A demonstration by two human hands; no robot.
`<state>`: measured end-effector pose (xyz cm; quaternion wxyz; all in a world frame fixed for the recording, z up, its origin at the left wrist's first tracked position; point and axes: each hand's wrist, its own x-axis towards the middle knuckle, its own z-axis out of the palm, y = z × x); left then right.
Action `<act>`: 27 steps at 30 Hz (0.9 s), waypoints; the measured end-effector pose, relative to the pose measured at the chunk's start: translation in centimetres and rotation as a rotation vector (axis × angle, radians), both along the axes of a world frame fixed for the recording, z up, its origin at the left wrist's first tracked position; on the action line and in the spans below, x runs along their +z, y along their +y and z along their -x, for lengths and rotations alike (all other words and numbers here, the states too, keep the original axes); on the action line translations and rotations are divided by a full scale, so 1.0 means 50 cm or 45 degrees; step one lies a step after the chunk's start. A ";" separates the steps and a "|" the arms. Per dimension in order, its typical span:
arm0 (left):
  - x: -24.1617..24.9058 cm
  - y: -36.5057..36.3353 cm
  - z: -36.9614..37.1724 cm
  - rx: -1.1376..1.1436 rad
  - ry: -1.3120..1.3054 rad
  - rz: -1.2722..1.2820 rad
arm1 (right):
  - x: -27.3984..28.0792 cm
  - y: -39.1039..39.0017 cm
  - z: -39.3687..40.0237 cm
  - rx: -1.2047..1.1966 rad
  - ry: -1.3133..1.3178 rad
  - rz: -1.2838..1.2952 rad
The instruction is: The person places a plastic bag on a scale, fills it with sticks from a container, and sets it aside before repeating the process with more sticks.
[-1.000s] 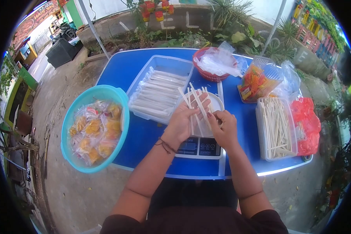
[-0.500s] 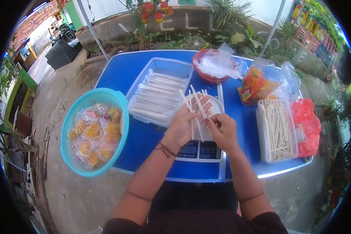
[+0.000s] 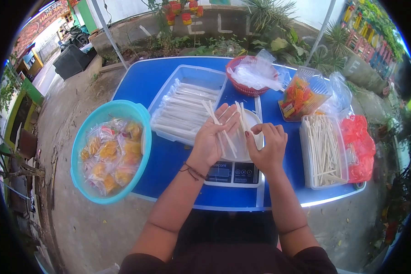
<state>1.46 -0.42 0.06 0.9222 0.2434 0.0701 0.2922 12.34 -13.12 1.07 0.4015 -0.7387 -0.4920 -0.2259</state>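
"How far along is it?"
"On the blue table point(image 3: 165, 160), the clear plastic tray point(image 3: 201, 76) at upper centre holds many plastic-wrapped bundles point(image 3: 182, 107), apparently finished. Loose sticks point(image 3: 322, 146), at right, look unwrapped."
"And the grip?"
"The left hand point(image 3: 209, 144) closes its thumb over pale wooden sticks point(image 3: 229, 143), slanting across its palm. Others point(image 3: 243, 116) stand between the hands; whether the right hand point(image 3: 269, 148) pinches them, I can't tell."

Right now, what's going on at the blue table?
One person is handling pale sticks. The left hand, palm up, holds some under its thumb near a digital scale; the right hand is beside it, grip unclear. Loose sticks fill a right-hand tub, plastic-wrapped ones lie in a bigger tub, and a turquoise basin holds bagged food.
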 end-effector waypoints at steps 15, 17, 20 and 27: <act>-0.010 -0.016 -0.008 -0.083 0.017 0.006 | -0.009 0.002 0.031 0.409 -0.017 0.073; -0.011 -0.015 -0.009 -0.101 -0.007 0.030 | -0.011 0.002 0.030 0.382 -0.023 0.056; -0.013 -0.012 -0.009 -0.135 -0.044 0.049 | -0.014 0.003 0.032 0.352 0.020 0.030; -0.007 -0.014 -0.006 -0.146 -0.035 -0.031 | -0.018 0.004 0.029 0.331 0.106 -0.006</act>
